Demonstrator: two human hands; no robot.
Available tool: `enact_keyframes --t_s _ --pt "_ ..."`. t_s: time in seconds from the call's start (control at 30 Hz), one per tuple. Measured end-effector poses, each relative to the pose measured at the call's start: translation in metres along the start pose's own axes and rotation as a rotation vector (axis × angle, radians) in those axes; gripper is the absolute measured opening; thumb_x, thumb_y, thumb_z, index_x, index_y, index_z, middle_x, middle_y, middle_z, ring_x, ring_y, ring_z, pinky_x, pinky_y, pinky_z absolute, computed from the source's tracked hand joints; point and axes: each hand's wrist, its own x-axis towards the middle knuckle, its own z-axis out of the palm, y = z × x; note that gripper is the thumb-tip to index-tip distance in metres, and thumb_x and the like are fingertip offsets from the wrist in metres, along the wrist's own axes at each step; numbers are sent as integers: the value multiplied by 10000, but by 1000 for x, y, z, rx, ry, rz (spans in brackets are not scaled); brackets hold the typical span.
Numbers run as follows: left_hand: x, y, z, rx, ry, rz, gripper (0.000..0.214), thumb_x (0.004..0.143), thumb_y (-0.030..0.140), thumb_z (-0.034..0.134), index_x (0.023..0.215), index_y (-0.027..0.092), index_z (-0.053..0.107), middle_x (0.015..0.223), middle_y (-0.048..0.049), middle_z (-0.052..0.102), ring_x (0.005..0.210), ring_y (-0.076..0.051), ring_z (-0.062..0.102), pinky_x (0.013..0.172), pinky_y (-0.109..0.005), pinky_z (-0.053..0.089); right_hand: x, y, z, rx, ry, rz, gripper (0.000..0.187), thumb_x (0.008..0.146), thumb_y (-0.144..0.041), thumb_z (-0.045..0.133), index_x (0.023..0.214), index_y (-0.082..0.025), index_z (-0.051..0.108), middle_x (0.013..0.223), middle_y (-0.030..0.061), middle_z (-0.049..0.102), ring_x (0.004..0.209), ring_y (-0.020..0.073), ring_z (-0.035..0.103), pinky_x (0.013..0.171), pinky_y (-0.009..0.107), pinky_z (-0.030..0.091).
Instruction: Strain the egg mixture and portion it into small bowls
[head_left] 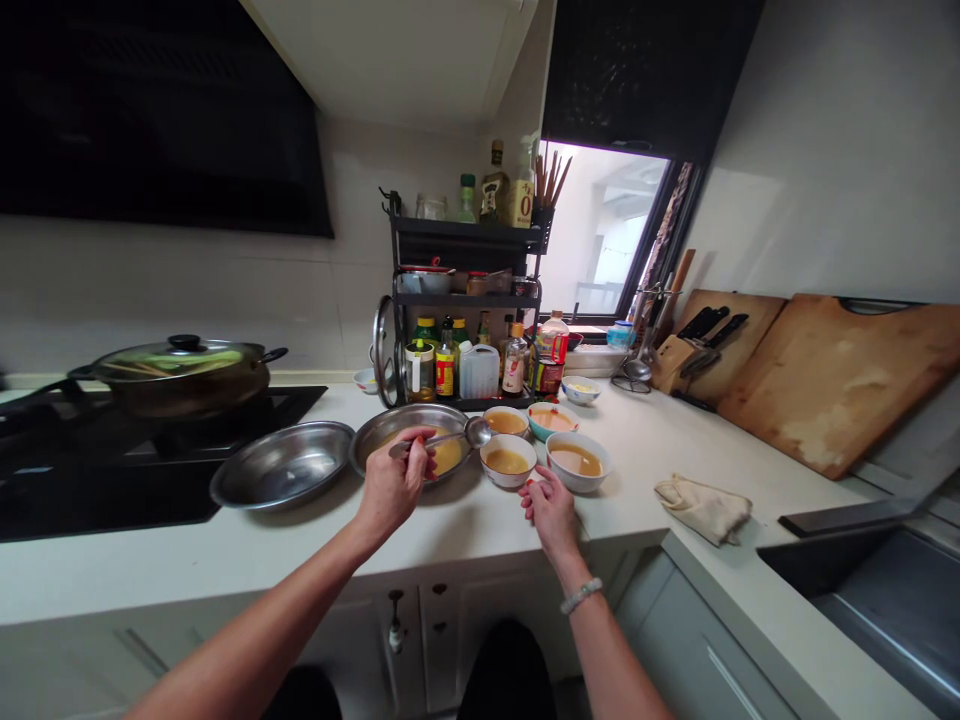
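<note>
My left hand [396, 482] is closed round the handle of a metal ladle [478, 432]. The ladle's head hangs by the rim of a small white bowl [507, 478] of yellowish-brown liquid. Below that hand stands a round steel basin [365, 440], with more of the liquid inside. My right hand [551, 508] is in front of the small white bowl and a larger white bowl [592, 480], fingers loosely bent and apart; whether a fingertip touches a bowl is hard to tell. Behind are another filled bowl [504, 411] and a green-rimmed bowl [553, 408].
To the left are an oval steel basin [285, 495] and a lidded pan [180, 385] on the black stove [97, 500]. A black rack [469, 298] of bottles stands behind. Rightward are a folded cloth [703, 508], knife block [673, 362], cutting board [840, 370] and sink [892, 590].
</note>
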Motion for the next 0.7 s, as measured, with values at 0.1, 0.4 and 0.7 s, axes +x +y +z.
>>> enact_keyframes --t_s 0.1,0.4,0.7 --pt "-1 0 9 -2 -37 18 316 861 332 417 969 128 633 627 -36 667 491 -147 634 492 -256 528 0 1 0 2 -4 0 415 683 -302 585 1063 -141 536 564 -29 621 429 116 535 332 180 349" --pt "-3 -2 24 173 -126 104 315 874 275 369 960 129 635 553 -19 638 472 -145 623 529 -248 503 0 2 -1 1 -4 -7 408 693 -298 587 1067 -142 535 573 -25 626 431 115 534 336 184 351" --pt "1 -8 48 177 -127 20 289 849 248 383 916 148 645 524 -6 630 461 -151 618 517 -244 478 1 3 -1 15 -3 -8 408 693 -312 599 1062 -147 538 568 -27 629 426 119 541 333 185 355"
